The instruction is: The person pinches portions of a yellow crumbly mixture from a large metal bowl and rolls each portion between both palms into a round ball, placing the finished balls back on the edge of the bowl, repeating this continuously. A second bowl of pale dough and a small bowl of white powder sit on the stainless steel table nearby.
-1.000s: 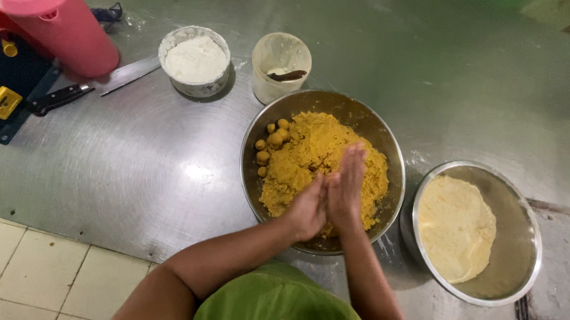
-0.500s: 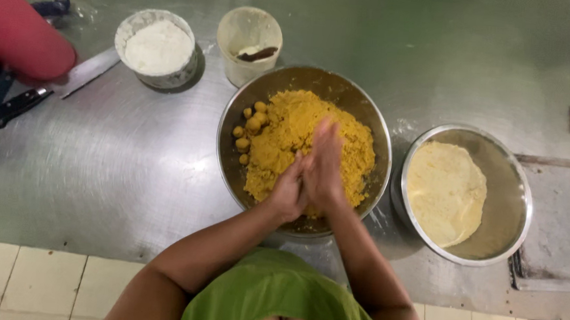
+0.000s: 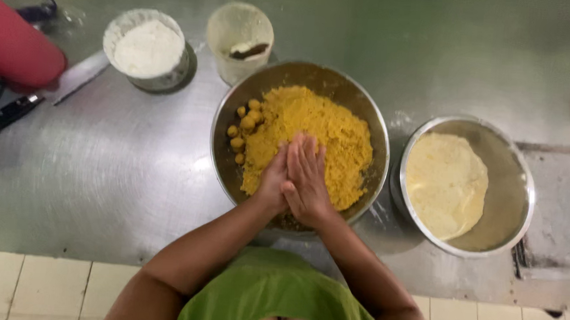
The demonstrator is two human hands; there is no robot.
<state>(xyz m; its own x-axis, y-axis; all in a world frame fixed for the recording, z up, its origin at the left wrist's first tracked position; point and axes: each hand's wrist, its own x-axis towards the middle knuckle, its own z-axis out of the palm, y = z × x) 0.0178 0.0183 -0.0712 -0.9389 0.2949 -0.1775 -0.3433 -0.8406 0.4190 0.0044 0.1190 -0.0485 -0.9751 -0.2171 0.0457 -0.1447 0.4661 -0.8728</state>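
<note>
Shiny metal bowl [image 3: 367, 112] – crumbly matt yellow mixture [image 3: 326, 126] – on brushed steel counter [image 3: 112, 176].

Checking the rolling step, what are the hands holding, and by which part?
The left hand and right hand are pressed palm to palm over the yellow mixture; anything between them is hidden.

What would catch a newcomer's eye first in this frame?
The big metal bowl at the centre of the steel counter, heaped with yellow crumbly mix, draws the eye first. Over it, the left hand and right hand are pressed together palm to palm. Small yellow balls line the bowl's left side, and to the right a second bowl holds pale dough.
</note>
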